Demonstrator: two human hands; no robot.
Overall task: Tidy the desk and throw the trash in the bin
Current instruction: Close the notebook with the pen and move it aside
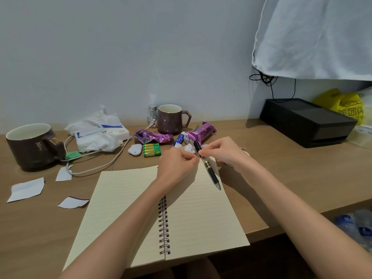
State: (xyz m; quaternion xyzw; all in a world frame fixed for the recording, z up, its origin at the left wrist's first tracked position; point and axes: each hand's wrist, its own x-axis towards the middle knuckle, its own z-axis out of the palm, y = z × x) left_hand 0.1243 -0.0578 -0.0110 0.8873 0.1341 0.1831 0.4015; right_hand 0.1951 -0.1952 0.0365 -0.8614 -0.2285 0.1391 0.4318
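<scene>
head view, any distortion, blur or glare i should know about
Head view: wide-angle bending leans the mug at far left outward; the light is soft, with only soft-edged shadows on the notebook; the plastic bottles at lower right look smeared; no strong glare, just sheen on the purple wrapper.

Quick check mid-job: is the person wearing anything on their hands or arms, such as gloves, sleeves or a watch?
Nothing is worn. The left hand and right hand are ungloved, and both arms are uncovered down to the bottom edge of the picture. No sleeve, watch, bracelet, ring or bandage shows.
</scene>
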